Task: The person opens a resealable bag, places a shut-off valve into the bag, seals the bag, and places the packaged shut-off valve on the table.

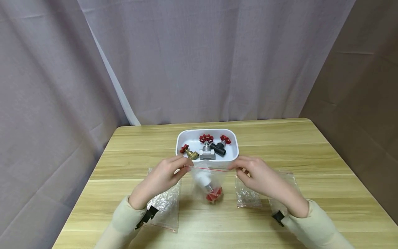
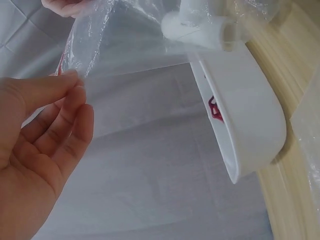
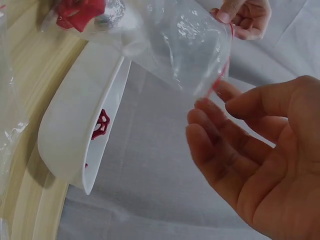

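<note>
Spreading out past the right hand (image 1: 259, 174), the wood tabletop (image 1: 323, 166) runs on to its right edge; its far edge lies well beyond both sets of fingertips, backed by a grey curtain (image 1: 183, 62). A white tray (image 1: 186, 138) holding three valves (image 1: 206, 151) sits just ahead of the fingertips, its near rim close to them. One flat bag (image 1: 164, 207) lies beside the left wrist, a smaller bag (image 1: 248, 197) just below the right fingers.

Thumb and fingertips of the left hand (image 1: 164, 174) pinch one end of the zip bag's (image 1: 216, 178) red-lined edge; right fingertips touch the other end, though I cannot tell whether they clamp it. Hung between them, the bag looks clear and crinkled, with a white fitting (image 1: 203, 179) nearer the fingers than its red handwheel (image 1: 214, 194).
</note>
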Demonstrator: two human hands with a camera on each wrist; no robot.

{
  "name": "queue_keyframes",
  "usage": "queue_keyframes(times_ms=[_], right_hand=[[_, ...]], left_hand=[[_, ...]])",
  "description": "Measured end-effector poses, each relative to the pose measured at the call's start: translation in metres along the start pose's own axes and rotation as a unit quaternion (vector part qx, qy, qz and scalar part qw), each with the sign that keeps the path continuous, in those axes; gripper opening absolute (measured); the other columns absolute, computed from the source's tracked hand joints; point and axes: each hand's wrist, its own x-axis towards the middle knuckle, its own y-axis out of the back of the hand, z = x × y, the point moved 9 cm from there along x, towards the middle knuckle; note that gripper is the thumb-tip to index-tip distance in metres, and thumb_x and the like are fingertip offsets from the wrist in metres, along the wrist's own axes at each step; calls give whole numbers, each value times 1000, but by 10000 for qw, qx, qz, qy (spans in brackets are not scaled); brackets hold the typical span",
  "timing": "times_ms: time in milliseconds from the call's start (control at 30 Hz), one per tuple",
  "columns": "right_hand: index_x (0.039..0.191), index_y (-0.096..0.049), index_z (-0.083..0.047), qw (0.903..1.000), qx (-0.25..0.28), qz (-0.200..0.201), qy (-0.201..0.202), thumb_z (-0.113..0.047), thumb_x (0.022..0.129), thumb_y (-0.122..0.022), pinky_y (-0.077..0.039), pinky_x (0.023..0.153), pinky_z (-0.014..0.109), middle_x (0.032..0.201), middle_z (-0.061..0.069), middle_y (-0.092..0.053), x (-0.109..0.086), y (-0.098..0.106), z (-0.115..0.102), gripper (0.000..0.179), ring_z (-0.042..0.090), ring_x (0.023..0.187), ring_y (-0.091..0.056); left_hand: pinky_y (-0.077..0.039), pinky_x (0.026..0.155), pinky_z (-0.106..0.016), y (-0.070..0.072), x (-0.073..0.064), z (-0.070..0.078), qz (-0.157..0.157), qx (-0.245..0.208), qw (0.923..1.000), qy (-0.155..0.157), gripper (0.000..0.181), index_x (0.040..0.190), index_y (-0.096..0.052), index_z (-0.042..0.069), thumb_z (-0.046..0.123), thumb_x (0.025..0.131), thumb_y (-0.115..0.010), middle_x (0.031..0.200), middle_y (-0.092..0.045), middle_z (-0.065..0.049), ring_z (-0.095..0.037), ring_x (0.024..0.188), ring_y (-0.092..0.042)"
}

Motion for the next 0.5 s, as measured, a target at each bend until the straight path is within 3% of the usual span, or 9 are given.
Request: queue_keyframes(times_ms=[200,500], right_hand=[[111,-73,-10,9988,-269,-391,-139,-10,94,-68,-56,72,30,110,3,-72,1,-12,6,18,8,81,-64],[114,-69,-13,9985,-204,-434,-250,-17,96,-69,-57,75,36,113,3,-67,16,-29,19,19,16,88,-68]], left_hand=[[-55,76,-23,-2,-6,-4,-26,79,9999,99,16,105,-68,10,0,92,-70,97,-71,1,-8,86,-65],[-54,74,-23,-3,-10,-7,-23,47,9999,129,12,103,-67,11,3,95,-67,98,-70,2,-8,86,-63]])
